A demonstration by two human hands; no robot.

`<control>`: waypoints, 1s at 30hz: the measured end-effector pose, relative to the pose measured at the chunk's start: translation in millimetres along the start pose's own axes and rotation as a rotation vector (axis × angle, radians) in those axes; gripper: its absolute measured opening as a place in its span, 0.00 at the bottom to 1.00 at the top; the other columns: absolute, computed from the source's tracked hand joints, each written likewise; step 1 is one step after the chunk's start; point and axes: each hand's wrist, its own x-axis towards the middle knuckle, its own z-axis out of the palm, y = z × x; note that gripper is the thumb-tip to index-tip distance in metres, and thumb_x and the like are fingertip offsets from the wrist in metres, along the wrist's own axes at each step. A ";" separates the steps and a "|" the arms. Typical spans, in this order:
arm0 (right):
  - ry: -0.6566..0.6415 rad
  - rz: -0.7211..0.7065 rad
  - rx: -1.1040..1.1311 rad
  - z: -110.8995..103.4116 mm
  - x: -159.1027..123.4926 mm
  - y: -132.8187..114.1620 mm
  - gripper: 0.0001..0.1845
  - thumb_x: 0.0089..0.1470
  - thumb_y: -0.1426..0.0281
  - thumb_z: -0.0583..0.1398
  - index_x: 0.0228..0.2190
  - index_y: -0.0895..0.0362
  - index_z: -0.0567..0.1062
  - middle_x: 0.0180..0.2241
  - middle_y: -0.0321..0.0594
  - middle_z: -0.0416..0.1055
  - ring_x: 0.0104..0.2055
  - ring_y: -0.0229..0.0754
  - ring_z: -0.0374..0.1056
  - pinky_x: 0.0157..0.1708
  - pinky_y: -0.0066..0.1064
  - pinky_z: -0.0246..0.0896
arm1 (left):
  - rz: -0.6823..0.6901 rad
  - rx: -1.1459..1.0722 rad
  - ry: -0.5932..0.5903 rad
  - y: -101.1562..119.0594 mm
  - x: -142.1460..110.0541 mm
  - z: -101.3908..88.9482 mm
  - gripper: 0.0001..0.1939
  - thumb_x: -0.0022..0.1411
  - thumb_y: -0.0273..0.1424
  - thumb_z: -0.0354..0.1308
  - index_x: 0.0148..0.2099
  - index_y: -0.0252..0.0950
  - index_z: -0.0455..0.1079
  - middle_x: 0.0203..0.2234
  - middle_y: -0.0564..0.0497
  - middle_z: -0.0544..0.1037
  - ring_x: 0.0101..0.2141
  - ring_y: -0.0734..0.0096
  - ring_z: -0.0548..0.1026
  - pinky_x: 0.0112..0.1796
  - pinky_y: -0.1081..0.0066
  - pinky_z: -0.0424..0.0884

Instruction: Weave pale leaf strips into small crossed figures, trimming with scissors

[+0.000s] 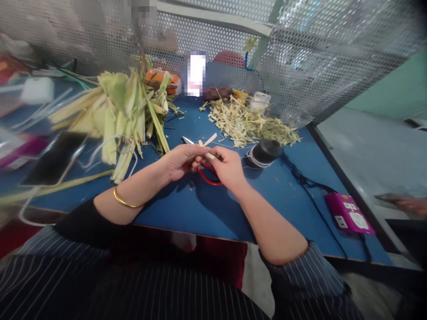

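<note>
My left hand (182,161) and my right hand (229,165) meet above the blue table, fingertips closed together. Between them they pinch small pale husk strips (210,140), whose ends stick up past the fingers. Beneath the hands lies a pair of scissors (211,181), with red handles and the blade tip pointing away to the left. To the right of my right hand stands a dark spool (269,150) wound with white thread. A thin line of thread runs from near the spool toward my fingers. How the strips overlap inside the grip is hidden.
A large bundle of husks (128,109) lies at the left; cut pieces (240,122) are heaped behind the spool. A phone (55,158) with a white cable is at far left. A purple power box (348,213) with black cords sits right. Perforated metal (213,26) closes the back.
</note>
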 end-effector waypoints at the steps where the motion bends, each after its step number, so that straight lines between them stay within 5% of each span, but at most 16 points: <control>1: 0.002 -0.014 -0.038 -0.8 0.0 0.1 0.10 0.51 0.65 0.59 0.22 0.57 0.71 0.18 0.30 0.62 0.22 0.33 0.55 0.24 0.27 0.49 | 0.014 0.026 0.018 -0.8 1.1 -0.7 0.07 0.50 0.28 0.65 0.25 0.32 0.70 0.13 0.56 0.64 0.14 0.84 0.60 0.16 0.80 0.57; 5: 0.028 -0.039 -0.136 -6.2 0.8 -0.3 0.09 0.51 0.67 0.59 0.22 0.56 0.72 0.19 0.32 0.66 0.23 0.34 0.57 0.25 0.28 0.50 | 0.040 0.097 0.080 -0.9 4.5 -5.5 0.04 0.49 0.27 0.64 0.30 0.32 0.74 0.14 0.55 0.67 0.15 0.83 0.62 0.16 0.80 0.56; 12: 0.076 -0.161 -0.310 -8.1 0.0 -0.2 0.08 0.55 0.68 0.57 0.26 0.55 0.72 0.26 0.36 0.71 0.29 0.38 0.63 0.30 0.29 0.52 | 0.185 0.386 0.100 3.7 -1.0 -6.2 0.14 0.49 0.35 0.66 0.39 0.34 0.77 0.23 0.48 0.77 0.21 0.75 0.72 0.20 0.77 0.63; 16: 0.054 -0.192 -0.385 -8.0 0.1 0.0 0.09 0.56 0.69 0.56 0.26 0.55 0.72 0.26 0.37 0.70 0.29 0.38 0.63 0.29 0.30 0.50 | 0.204 0.479 0.076 6.0 -3.3 -4.8 0.14 0.50 0.40 0.66 0.34 0.34 0.78 0.23 0.47 0.77 0.23 0.73 0.73 0.24 0.75 0.67; 24: 0.021 -0.295 -0.608 -5.4 -5.8 -6.7 0.11 0.57 0.71 0.54 0.23 0.56 0.69 0.24 0.38 0.68 0.29 0.40 0.61 0.32 0.33 0.48 | 0.312 0.581 0.204 4.8 5.4 -10.5 0.09 0.43 0.32 0.69 0.20 0.33 0.74 0.14 0.52 0.70 0.17 0.78 0.66 0.22 0.75 0.65; 30: -0.001 -0.186 -0.615 -4.4 -4.3 -2.8 0.10 0.56 0.71 0.54 0.24 0.56 0.70 0.25 0.37 0.69 0.28 0.39 0.62 0.29 0.31 0.47 | 0.278 0.598 0.149 1.9 8.9 -17.7 0.12 0.46 0.36 0.68 0.28 0.32 0.77 0.20 0.51 0.75 0.20 0.77 0.70 0.25 0.76 0.68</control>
